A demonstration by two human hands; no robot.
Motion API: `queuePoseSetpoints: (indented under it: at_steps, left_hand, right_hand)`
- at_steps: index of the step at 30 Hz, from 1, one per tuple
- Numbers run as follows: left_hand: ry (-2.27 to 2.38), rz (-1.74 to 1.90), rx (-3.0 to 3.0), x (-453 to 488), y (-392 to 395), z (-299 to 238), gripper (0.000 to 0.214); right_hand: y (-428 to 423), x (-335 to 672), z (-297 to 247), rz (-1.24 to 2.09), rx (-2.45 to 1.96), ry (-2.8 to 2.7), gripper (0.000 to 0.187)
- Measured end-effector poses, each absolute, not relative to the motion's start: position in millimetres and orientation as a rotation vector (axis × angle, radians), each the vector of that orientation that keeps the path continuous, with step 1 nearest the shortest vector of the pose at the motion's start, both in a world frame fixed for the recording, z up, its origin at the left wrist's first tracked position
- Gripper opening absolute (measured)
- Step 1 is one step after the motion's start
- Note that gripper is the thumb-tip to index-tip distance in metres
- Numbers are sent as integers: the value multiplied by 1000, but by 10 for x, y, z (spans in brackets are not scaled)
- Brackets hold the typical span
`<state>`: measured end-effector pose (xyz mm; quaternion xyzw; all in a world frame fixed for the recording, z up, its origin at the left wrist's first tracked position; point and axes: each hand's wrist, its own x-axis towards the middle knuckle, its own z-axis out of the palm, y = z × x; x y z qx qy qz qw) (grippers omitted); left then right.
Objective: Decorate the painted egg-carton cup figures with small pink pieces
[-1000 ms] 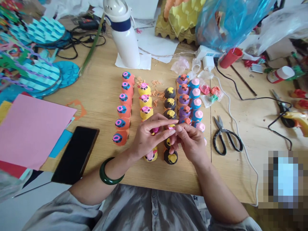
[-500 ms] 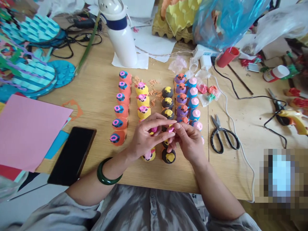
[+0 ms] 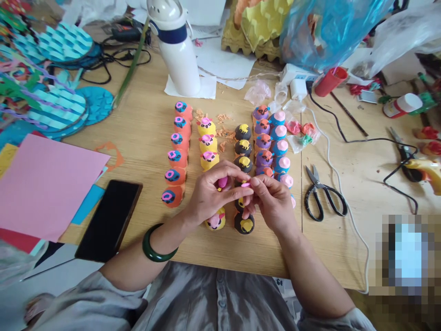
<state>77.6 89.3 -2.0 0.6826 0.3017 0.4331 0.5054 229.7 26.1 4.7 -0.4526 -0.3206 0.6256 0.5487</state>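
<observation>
My left hand and my right hand meet over the rows of painted cups, fingertips together. Between them is a small piece of pink clay, pinched by both. A darker magenta lump sits inside the curl of my left fingers. Beneath my hands run a yellow row with pink tops and a black row with yellow tops, partly hidden. To the right stand a purple row and a blue row with pale pink tops. At the left lies an orange row with blue and pink rings.
Black-handled scissors lie to the right beside a white cable. A phone and pink paper are at the left. Behind stand a white flask, egg cartons and a red cup. A glue gun lies far right.
The view has shifted slightly, so everything sits a little further right. My fingers have worked the pink clay, which now looks thinner and flatter. Both hands stay in place.
</observation>
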Motion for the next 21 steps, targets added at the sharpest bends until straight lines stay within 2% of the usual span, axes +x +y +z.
queuePoseSetpoints:
  at_steps: [4,11,15,21]
  left_hand:
    - [696,971,1657,765,895,-9,34]
    - [712,1123,1673,755,900,-1,4]
    - [783,1146,1606,770,899,4,8]
    - [814,1134,1568,765,910,-26,16]
  right_hand:
    - [263,2299,24,1475,-1126,-747,35]
    - [258,2300,8,1467,-1113,-767,35]
    - [265,2298,30,1459,-1098,-770,25]
    - [263,2281,53,1385,-1151,-790,25]
